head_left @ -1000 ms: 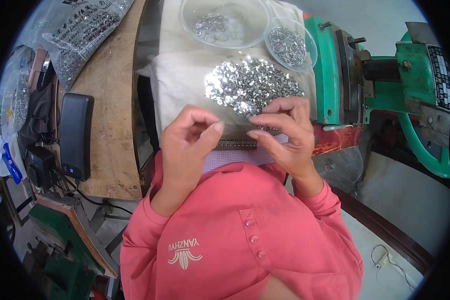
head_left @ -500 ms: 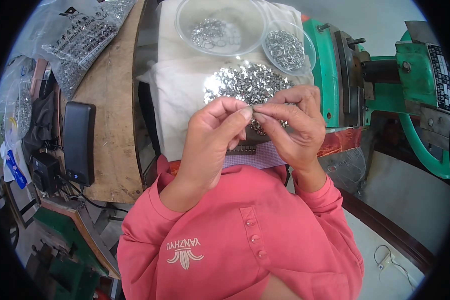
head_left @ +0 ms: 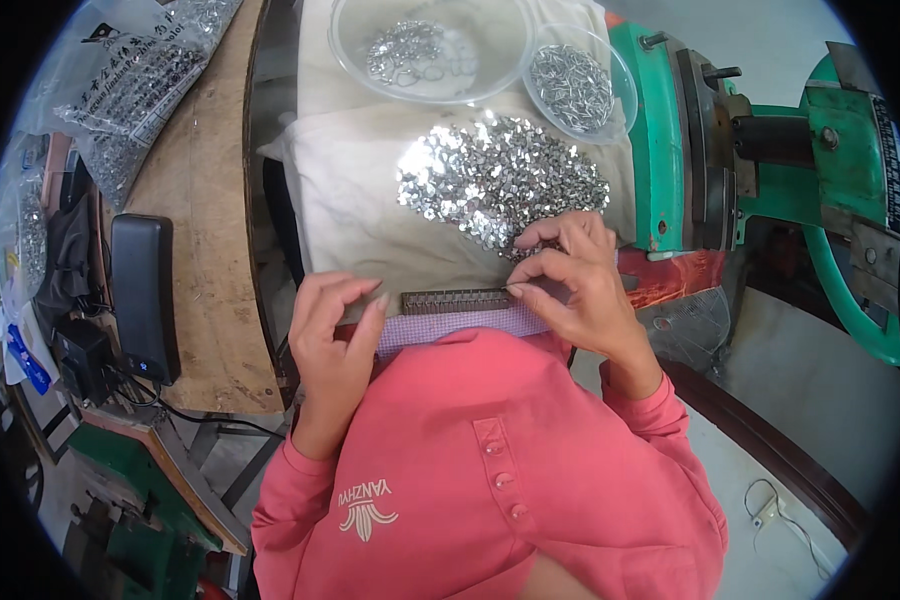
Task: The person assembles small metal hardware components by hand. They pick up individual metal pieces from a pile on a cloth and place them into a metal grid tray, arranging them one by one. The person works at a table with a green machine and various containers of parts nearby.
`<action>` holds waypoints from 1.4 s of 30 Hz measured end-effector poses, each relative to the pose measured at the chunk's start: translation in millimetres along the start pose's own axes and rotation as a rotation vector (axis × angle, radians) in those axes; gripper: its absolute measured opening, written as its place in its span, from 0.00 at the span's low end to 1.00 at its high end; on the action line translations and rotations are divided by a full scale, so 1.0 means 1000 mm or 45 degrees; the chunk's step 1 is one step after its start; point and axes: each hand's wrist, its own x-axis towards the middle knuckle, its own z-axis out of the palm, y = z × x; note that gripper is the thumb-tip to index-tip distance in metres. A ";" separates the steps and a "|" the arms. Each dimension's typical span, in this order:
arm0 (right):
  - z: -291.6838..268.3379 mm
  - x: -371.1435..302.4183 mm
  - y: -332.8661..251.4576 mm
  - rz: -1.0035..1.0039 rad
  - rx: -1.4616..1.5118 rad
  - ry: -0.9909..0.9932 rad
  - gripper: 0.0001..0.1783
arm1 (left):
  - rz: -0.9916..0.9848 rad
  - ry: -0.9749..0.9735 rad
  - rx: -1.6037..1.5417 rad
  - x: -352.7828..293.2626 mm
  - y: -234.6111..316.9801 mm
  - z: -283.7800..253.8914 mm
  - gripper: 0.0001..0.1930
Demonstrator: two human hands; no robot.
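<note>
A dark, slotted metal strip (head_left: 457,301) lies along the near edge of the white cloth. At its right end is my right hand (head_left: 585,290), thumb and index finger pinched together. Whatever sits between those fingertips is too small to make out. My left hand (head_left: 332,335) hovers off the strip's left end, its fingers apart and nothing visible in them. Just beyond the strip, a heap of small shiny metal pieces (head_left: 500,180) spreads over the white cloth (head_left: 345,190). Part of the heap's near right side is hidden behind my right hand.
Behind the heap stand a large clear plastic tub (head_left: 500,90) with metal rings and a smaller clear bowl (head_left: 625,110) of metal pins. A green machine (head_left: 650,150) borders the right. On the left, a wooden board (head_left: 205,250) carries a black device (head_left: 142,300) and a plastic bag (head_left: 120,110).
My hands were together above the heap, fingertips meeting. They have separated: the left moved down and left, opening, and the right came down to the strip's right end, uncovering the strip.
</note>
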 end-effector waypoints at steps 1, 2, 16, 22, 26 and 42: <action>0.000 0.001 -0.001 -0.017 -0.027 -0.019 0.05 | 0.050 -0.002 0.084 -0.005 -0.006 -0.001 0.11; 0.001 0.001 -0.003 -0.034 -0.054 -0.039 0.05 | 0.072 -0.013 0.124 -0.008 -0.006 -0.001 0.14; 0.008 0.015 -0.015 -0.113 -0.174 -0.107 0.05 | 0.364 -0.059 0.382 -0.008 -0.014 0.007 0.19; 0.005 0.014 -0.009 -0.079 -0.158 -0.045 0.06 | 0.454 -0.074 0.441 -0.008 -0.014 0.006 0.17; 0.003 0.021 -0.006 -0.126 -0.091 -0.001 0.06 | 0.538 -0.075 0.504 -0.016 -0.017 0.006 0.16; 0.011 0.046 -0.007 -0.232 -0.179 0.105 0.07 | 0.655 -0.042 0.496 -0.029 -0.009 0.000 0.14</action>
